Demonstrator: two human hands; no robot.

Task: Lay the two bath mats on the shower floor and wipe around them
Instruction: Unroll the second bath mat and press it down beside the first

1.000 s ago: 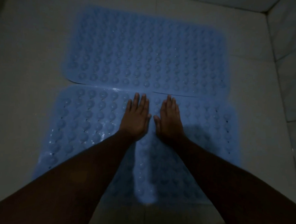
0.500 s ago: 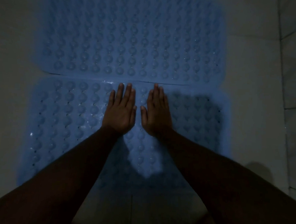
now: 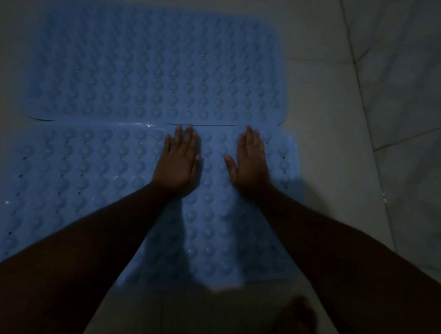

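Seating the near bath mat (image 3: 86, 175). It lies on the tiled shower floor (image 3: 330, 152), its far edge meeting the far bath mat (image 3: 143, 65) along a seam. The left hand (image 3: 178, 164) and right hand (image 3: 251, 166) rest flat on it, fingers straight and close together, fingertips just short of the seam. Judged best practice is to press firmly and work outward from the centre, so the mat grips without ripples and the seam stays straight.

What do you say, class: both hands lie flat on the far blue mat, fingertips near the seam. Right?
Wrong mat. In the head view the left hand and right hand lie flat on the near blue mat, fingertips near the seam.
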